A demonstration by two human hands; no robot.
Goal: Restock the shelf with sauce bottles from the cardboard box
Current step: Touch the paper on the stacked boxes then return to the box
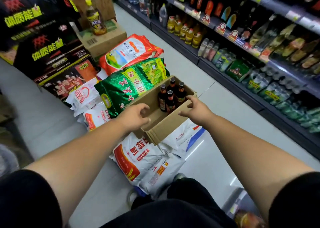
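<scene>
Glass sauce bottles (170, 97), four: heavy, breakable, slick. Grip necks. My left hand (136, 116) and right hand (194, 109) half-curled, empty, over cardboard box (162, 126).

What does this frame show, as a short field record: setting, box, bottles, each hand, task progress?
setting: shop aisle, stocked shelf on the person's right
box: open cardboard box resting on stacked sacks on the floor
bottles: four dark sauce bottles upright in the box's far end; near end bare
left hand: left hand at the box's left wall, fingers curled, holding no bottle
right hand: right hand at the box's right wall, beside the bottles, holding no bottle
progress: four bottles not yet moved to the shelf
</scene>
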